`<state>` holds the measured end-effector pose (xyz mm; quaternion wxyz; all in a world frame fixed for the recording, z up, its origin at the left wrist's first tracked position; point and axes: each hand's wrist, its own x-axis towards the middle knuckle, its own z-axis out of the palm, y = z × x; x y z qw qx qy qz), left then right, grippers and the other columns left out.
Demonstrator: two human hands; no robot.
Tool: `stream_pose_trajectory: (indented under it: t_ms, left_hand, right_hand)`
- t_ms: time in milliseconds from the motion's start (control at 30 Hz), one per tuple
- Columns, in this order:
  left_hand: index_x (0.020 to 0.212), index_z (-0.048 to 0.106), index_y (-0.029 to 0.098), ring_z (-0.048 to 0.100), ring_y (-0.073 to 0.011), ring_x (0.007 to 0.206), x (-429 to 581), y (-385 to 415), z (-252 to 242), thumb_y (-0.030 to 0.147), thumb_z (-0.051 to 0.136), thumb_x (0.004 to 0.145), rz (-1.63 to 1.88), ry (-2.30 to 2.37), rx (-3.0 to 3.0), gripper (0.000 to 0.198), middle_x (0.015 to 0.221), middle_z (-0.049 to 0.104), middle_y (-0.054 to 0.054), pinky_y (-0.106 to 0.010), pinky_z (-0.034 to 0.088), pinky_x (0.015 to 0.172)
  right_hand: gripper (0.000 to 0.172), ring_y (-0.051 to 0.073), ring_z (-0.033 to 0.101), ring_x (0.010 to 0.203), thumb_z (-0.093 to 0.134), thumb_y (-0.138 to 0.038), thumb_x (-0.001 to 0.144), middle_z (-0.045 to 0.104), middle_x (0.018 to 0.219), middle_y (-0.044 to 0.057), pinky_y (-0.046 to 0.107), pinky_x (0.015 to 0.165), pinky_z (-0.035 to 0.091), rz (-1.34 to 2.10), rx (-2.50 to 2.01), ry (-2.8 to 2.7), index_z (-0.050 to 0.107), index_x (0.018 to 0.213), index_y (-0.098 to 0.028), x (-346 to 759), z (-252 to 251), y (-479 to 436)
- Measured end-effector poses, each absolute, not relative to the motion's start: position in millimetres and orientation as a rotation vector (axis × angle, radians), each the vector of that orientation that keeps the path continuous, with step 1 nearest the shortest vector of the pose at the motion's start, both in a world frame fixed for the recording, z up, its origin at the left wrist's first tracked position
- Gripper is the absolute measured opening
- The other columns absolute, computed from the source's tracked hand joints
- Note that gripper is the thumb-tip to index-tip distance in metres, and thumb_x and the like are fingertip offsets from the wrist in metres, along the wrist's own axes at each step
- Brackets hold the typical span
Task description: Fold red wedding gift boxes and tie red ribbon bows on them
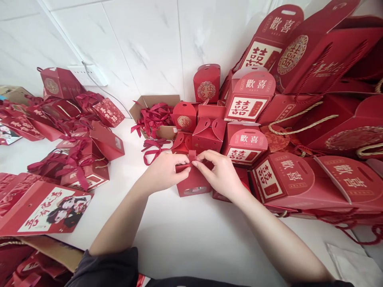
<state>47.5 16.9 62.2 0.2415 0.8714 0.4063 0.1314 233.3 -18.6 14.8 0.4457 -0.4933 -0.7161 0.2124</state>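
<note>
My windowed red gift box (194,180) stands on the desk (170,235), nearer to me than the brown carton (158,100) and to its right. I have both hands at its top: the fingers of my left hand (163,171) are pinched on the left part of the upper edge, and the thumb and forefinger of my right hand (220,173) meet at the narrow upright tab (192,154). I take this for the step of shaping or closing the top; how far the flaps are joined, I can't tell, as my fingers cover them. The next move, as I judge it, calls for steadying the box with my left while my right seats the tab, lightly, so the card doesn't crease. Dark red ribbons (158,116) fill the carton, and ribbon-tied boxes (76,169) lie to its left.
</note>
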Motion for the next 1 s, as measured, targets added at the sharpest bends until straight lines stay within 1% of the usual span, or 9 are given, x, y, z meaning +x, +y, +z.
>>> stream_pose_trajectory:
  t_ms: [67,167,300,400,567,633,733,867,1000]
  left_hand:
    - [0.076,0.062,0.017,0.046,-0.0113,0.061,46.2,18.9,62.2,0.033,0.054,0.088,0.347,1.069,2.389,0.021,0.067,0.058,0.002,-0.024,0.033,0.058]
    - [0.073,0.063,0.016,0.046,-0.011,0.061,44.7,22.5,60.1,0.037,0.055,0.089,0.354,1.064,2.347,0.027,0.066,0.057,0.002,-0.024,0.033,0.058]
    - [0.064,0.055,0.015,0.039,-0.0097,0.057,44.0,26.0,56.7,0.034,0.053,0.089,0.328,1.086,2.332,0.032,0.059,0.048,0.003,-0.025,0.028,0.054]
    - [0.061,0.051,0.014,0.039,-0.0093,0.056,44.7,26.4,56.0,0.032,0.053,0.088,0.313,1.086,2.392,0.032,0.058,0.048,0.003,-0.025,0.027,0.054]
    - [0.064,0.058,0.014,0.044,-0.0107,0.056,46.3,24.6,57.2,0.028,0.054,0.085,0.338,1.072,2.417,0.025,0.059,0.054,0.001,-0.025,0.026,0.053]
    - [0.067,0.061,0.015,0.044,-0.0109,0.056,46.0,24.4,57.3,0.028,0.054,0.084,0.351,1.067,2.396,0.022,0.06,0.056,0.001,-0.025,0.026,0.052]
    - [0.069,0.062,0.015,0.042,-0.0108,0.055,44.6,25.7,55.3,0.028,0.055,0.084,0.349,1.064,2.393,0.021,0.059,0.055,0.001,-0.025,0.026,0.053]
    - [0.069,0.06,0.015,0.04,-0.0102,0.056,41.8,29.8,50.8,0.033,0.054,0.086,0.314,1.049,2.414,0.025,0.059,0.052,0.002,-0.025,0.027,0.054]
    - [0.071,0.061,0.015,0.041,-0.0103,0.057,40.3,32.5,50.6,0.033,0.053,0.088,0.281,1.009,2.394,0.026,0.063,0.055,0.001,-0.024,0.028,0.054]
  right_hand:
    - [0.01,0.017,0.062,0.077,0.059,-0.023,0.091,0.068,0.084,0.002,0.028,0.072,0.044,0.576,-1.208,-1.742,0.062,0.081,-0.021,234.5,15.9,-18.1]
    - [0.012,0.016,0.06,0.074,0.06,-0.024,0.09,0.067,0.081,0.001,0.027,0.07,0.044,0.63,-1.185,-1.734,0.062,0.079,-0.021,235.1,16.1,-17.1]
    - [0.014,0.016,0.058,0.072,0.06,-0.027,0.09,0.066,0.079,0.001,0.026,0.066,0.043,0.695,-1.177,-1.696,0.063,0.079,-0.02,233.3,12.5,-14.4]
    - [0.015,0.015,0.059,0.072,0.059,-0.03,0.09,0.067,0.079,0.0,0.026,0.066,0.044,0.782,-1.192,-1.679,0.063,0.08,-0.02,234.7,11.8,-13.6]
    - [0.018,0.015,0.059,0.076,0.069,-0.035,0.082,0.065,0.082,-0.001,0.026,0.072,0.045,0.85,-1.147,-1.753,0.058,0.083,-0.02,241.5,15.6,-15.2]
    - [0.02,0.015,0.058,0.075,0.072,-0.034,0.08,0.063,0.082,-0.002,0.026,0.072,0.045,0.84,-1.148,-1.771,0.057,0.082,-0.02,242.7,16.2,-15.2]
    - [0.015,0.014,0.057,0.076,0.069,-0.03,0.081,0.063,0.081,-0.002,0.027,0.073,0.045,0.878,-1.14,-1.77,0.057,0.082,-0.02,243.3,15.6,-13.8]
    - [0.009,0.014,0.057,0.078,0.064,-0.024,0.083,0.061,0.082,-0.001,0.027,0.076,0.046,1.035,-1.063,-1.702,0.057,0.084,-0.02,244.6,12.9,-9.6]
    - [0.009,0.013,0.055,0.076,0.064,-0.024,0.082,0.059,0.082,-0.001,0.027,0.074,0.047,1.156,-1.01,-1.645,0.056,0.085,-0.02,244.1,10.4,-6.8]
